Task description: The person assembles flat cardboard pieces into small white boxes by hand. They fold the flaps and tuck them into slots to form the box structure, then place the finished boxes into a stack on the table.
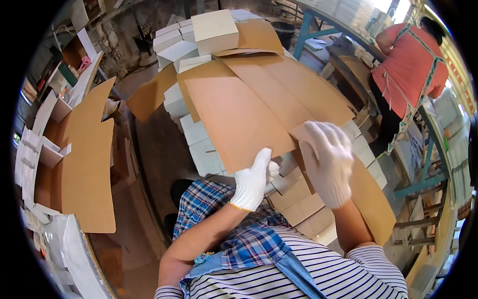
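My left hand, in a white knitted glove, grips the near edge of a flat brown cardboard sheet, thumb on top and fingers underneath. My right hand, gloved likewise and slightly blurred, is closed at the sheet's right corner, its bent fingers on a cardboard edge. Exactly which layer they pinch is partly hidden. More cardboard sheets lie overlapping beneath and beyond. They rest on a stack of white boxes. Another long brown sheet slants down behind my right forearm.
A closed white box sits on the far end of the sheets. To the left, a large open carton stands beside a bench holding white card pieces. At right, a person in a red top bends near a blue metal frame.
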A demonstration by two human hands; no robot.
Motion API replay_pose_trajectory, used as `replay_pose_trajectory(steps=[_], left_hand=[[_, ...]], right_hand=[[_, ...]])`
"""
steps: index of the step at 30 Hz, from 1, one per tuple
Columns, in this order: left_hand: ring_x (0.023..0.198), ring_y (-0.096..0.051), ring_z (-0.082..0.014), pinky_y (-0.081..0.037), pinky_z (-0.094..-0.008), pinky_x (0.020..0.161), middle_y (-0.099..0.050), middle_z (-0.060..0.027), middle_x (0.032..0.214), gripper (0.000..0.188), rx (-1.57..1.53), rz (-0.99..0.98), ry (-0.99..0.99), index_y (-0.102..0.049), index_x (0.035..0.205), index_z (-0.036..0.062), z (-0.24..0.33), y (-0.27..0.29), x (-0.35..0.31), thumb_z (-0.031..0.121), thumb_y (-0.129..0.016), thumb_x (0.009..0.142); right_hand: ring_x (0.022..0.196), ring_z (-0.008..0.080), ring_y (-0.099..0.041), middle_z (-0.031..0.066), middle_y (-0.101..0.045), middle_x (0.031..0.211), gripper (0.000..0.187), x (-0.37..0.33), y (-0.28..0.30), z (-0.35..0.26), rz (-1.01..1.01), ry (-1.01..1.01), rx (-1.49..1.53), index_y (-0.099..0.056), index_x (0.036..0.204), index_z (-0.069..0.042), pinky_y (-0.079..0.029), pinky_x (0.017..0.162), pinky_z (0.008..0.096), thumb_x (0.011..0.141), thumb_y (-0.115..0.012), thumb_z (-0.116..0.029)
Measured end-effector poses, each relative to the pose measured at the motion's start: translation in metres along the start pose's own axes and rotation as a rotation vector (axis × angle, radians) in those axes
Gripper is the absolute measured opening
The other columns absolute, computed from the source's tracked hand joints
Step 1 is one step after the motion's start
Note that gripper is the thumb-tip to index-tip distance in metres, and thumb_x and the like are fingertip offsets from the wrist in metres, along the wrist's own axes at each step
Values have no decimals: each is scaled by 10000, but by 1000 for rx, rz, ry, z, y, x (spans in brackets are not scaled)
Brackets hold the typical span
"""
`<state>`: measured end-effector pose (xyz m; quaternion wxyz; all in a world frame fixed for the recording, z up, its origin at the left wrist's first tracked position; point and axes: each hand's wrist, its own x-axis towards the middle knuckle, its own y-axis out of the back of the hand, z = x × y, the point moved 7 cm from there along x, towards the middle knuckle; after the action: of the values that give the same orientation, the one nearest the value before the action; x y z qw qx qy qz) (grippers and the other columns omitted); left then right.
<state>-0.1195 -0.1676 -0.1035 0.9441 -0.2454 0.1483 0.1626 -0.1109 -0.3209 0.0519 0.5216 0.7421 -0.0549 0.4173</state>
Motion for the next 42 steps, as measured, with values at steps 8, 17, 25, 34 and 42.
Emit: replay_pose_trajectory(steps=[8,17,25,34,42], left_hand=[[667,-662,-149,-521,-298,585,-709,-75,738,325,366,-272,-10,-704,886,32,-30,-24,-43,320,-612,1006],[844,-703,-241,-572,-400,732,-723,-97,905,307,937,-497,-475,-694,1047,17,-12,-33,-57,313,-657,971],[1210,-548,-478,-473,-531,998,-548,-272,1352,893,1220,198,-1091,-396,1477,-32,85,28,-25,191,-855,744],[1043,-649,-266,-347,-562,1129,-716,-37,970,265,1455,-337,-1588,-720,951,119,152,-16,-23,127,-755,689],[607,-567,-304,-436,-392,730,-599,-103,601,425,1448,-404,-1305,-646,660,69,148,-92,-2,462,-807,674]], right_hand=[[977,179,-645,117,-660,1173,543,-150,-103,197,42,-987,424,-554,1415,-23,-511,869,324,968,-686,-300],[933,176,-661,83,-675,1129,607,-124,-122,269,202,-1372,1013,-528,1354,-53,-520,688,327,865,-832,-245],[1035,208,-668,74,-671,1175,443,-105,-132,252,452,-1268,1148,-550,1264,-36,-549,846,357,879,-768,-49],[1072,180,-654,74,-666,1212,422,-49,-98,202,219,-763,1030,-533,1336,-7,-523,928,311,945,-687,-37],[780,107,-648,-2,-737,922,239,-17,-120,135,-216,-764,1009,-739,1063,10,-529,685,308,938,-762,-192]])
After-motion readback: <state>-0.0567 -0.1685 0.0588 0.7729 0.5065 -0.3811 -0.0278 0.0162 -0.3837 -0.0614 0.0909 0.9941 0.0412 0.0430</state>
